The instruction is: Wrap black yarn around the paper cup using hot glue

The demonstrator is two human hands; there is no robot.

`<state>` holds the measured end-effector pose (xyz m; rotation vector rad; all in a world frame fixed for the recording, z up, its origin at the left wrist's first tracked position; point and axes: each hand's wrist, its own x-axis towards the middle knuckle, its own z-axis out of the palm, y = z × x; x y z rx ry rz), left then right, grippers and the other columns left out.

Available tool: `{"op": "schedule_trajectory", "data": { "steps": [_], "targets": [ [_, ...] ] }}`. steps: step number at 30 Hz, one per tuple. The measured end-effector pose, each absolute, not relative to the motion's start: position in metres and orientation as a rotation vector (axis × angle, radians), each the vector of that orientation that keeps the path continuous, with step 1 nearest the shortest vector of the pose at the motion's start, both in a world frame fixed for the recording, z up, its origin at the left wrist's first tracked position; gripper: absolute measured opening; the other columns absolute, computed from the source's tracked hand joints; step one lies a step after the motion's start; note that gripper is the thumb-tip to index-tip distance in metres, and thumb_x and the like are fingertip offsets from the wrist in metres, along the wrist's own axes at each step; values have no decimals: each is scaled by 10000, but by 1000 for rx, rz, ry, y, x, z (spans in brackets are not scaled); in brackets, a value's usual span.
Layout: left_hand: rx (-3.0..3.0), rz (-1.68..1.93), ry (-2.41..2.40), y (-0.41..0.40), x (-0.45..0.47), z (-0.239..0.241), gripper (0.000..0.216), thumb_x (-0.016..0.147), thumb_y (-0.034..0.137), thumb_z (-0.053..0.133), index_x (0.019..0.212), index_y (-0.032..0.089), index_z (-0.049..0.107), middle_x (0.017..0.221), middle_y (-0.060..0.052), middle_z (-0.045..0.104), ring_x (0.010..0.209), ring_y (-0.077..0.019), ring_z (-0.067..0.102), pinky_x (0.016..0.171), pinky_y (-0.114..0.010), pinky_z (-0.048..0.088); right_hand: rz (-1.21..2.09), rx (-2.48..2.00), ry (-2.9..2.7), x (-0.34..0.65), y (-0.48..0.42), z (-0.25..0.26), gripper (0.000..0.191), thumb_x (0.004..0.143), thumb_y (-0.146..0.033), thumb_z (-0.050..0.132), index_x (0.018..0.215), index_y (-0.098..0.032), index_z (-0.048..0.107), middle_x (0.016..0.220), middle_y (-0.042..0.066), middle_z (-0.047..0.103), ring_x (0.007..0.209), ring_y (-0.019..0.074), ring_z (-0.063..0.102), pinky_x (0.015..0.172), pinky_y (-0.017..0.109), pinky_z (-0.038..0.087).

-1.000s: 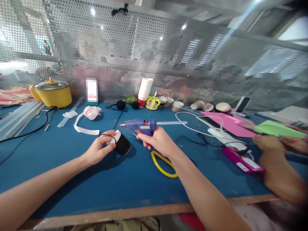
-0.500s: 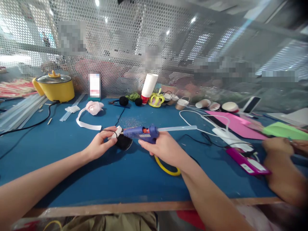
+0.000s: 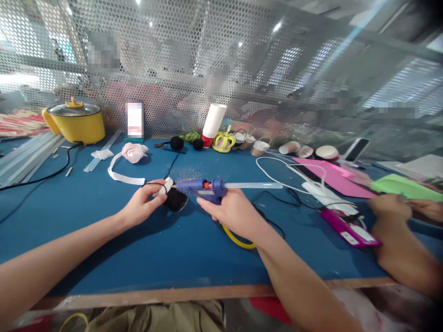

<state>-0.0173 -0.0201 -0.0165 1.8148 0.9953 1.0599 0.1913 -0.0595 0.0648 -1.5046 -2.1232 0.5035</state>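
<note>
My left hand is closed on a small cup-shaped piece wrapped in black yarn, pinching it at its white part. A strand of black yarn runs over the fingers and back to a black yarn ball. In my right hand is a blue hot glue gun, with a long clear glue stick out of its back. The gun's nozzle points left and meets or nearly meets the white part; contact is hard to make out. Below my right hand lie yellow scissor-like loops, partly hidden.
Behind are a yellow electric pot, a phone on a stand, a pink fabric bundle with white ribbon, stacked paper cups and a yellow basket. At right are a magenta box, cables and a co-worker's arm.
The view has shifted slightly. Both hands keep their holds, and the glue gun stays against or close to the white part of the yarn-wrapped piece. The co-worker's arm shows little change.
</note>
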Motion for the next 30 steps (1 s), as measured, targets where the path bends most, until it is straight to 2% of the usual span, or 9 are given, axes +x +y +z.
{"op": "schedule_trajectory", "data": {
  "steps": [9, 25, 30],
  "targets": [
    [1847, 1051, 1016, -20, -17, -17, 255, 788, 389, 497, 728, 164, 600, 1107, -104, 582, 1148, -243, 458, 983, -332, 329, 460, -1488, -2162, 194, -58, 59, 242, 742, -289, 532, 515, -210, 504, 448, -8, 541, 596, 173, 586, 543, 247, 416],
    [1868, 1051, 991, -20, -18, -17, 247, 790, 391, 498, 734, 184, 619, 1019, -76, 630, 1147, -239, 456, 992, -325, 329, 405, -1495, -2246, 194, -59, 55, 187, 758, -303, 511, 586, -232, 531, 441, -8, 535, 621, 197, 604, 558, 266, 413],
    [1880, 1053, 999, -19, -18, -17, 235, 789, 378, 498, 752, 176, 613, 1051, -85, 617, 1169, -243, 439, 996, -329, 323, 378, -1474, -2232, 195, -58, 56, 174, 751, -284, 522, 588, -226, 541, 461, -3, 550, 642, 198, 605, 572, 267, 415]
  ]
}}
